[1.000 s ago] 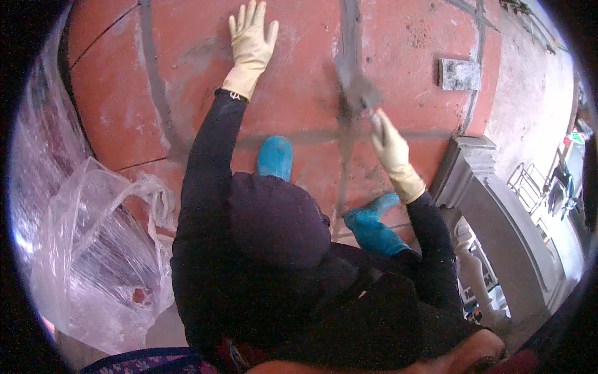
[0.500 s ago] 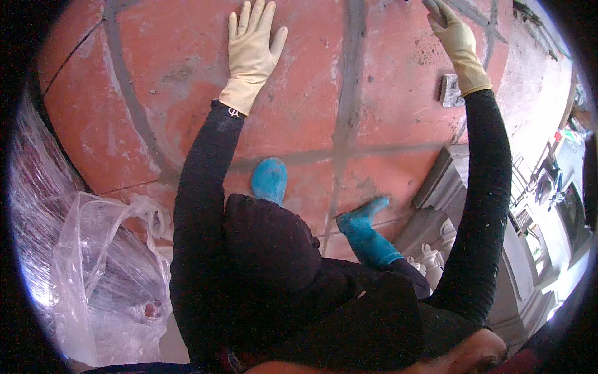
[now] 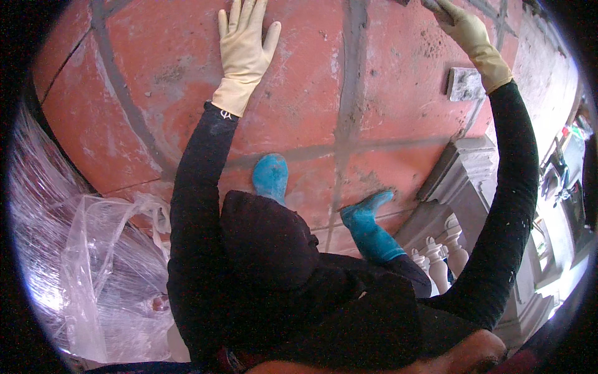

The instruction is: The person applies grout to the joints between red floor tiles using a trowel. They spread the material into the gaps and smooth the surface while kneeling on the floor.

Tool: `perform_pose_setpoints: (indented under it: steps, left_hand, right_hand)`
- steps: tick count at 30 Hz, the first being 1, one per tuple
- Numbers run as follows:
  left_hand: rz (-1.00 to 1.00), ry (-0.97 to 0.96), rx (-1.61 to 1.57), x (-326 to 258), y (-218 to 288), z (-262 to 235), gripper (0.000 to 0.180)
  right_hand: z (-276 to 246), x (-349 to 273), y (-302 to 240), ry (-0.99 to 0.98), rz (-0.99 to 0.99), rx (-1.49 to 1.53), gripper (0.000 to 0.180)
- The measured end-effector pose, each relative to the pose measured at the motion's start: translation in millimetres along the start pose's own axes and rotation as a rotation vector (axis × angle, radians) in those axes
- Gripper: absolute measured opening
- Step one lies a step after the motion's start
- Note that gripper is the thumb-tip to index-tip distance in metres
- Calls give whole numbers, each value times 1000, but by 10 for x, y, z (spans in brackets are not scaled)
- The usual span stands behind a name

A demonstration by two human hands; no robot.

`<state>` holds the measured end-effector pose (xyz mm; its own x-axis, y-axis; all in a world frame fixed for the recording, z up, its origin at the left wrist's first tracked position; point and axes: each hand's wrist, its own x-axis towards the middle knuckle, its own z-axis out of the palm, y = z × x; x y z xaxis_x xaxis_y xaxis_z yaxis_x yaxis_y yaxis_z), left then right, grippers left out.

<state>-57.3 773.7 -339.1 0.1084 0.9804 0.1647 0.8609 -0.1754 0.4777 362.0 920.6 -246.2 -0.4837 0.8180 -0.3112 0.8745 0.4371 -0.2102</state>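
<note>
My left hand [image 3: 244, 53], in a cream rubber glove, lies flat with spread fingers on a red tile [image 3: 299, 68]; its fingertips reach the upper edge of view. My right hand [image 3: 466, 32], gloved alike, is closed at the upper right around a hand tool with a dark end [image 3: 402, 2]. Most of that tool is cut off by the upper edge, so its kind cannot be made out. Grey mortar joints [image 3: 352, 68] run between the tiles. Beside my right wrist lies a small grey block [image 3: 465, 84].
My blue boots [image 3: 270, 176] stand on the tiles. To the right are a grey moulded ledge [image 3: 458, 165] and pale balusters [image 3: 438, 265]. Clear plastic wrapping [image 3: 93, 274] covers something at the lower left. Grit is scattered over the tiles.
My right hand and arm have moved to the right and slightly down, and more of the grey block shows. My left hand has shifted slightly left and up in view, still flat.
</note>
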Motion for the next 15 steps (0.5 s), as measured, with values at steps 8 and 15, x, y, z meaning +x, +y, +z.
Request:
perform_pose_setpoints:
  steps: [8, 15]
  left_hand:
    - [2, -3, 16, -3, 5, 0, 57]
    - [12, 6, 8, -3, -12, 10, 57]
  right_hand:
    - [-19, -309, 51, -140, 25, -103, 48]
    - [24, -193, -11, 145, -181, 179, 37]
